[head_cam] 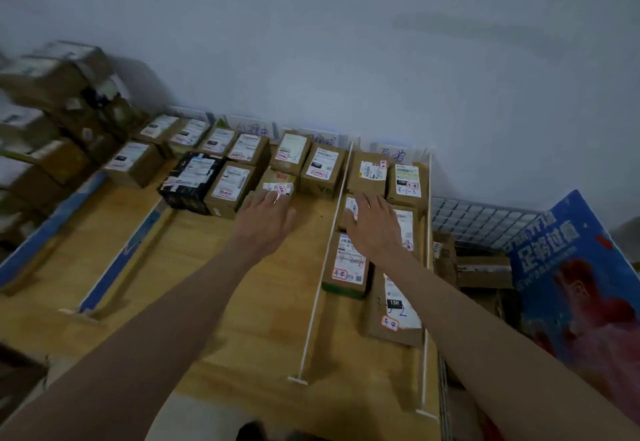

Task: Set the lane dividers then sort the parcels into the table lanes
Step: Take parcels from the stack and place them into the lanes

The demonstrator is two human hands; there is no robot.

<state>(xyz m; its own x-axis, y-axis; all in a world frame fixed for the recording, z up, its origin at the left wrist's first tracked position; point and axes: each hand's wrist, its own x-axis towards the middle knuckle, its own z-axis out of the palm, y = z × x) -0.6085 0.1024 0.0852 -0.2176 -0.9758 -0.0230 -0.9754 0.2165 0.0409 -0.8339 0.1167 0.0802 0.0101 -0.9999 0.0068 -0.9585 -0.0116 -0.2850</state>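
Hands (268, 217), two; dividers (323, 260), four

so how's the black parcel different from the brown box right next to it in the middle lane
The black parcel has dark wrapping with a crumpled white label; the brown box is plain cardboard with a flat, neat label. The black parcel looks slightly larger and sits left of the brown box. Both stand on the wooden table, labels up, side by side in the same lane, and neither is touched by the hands.
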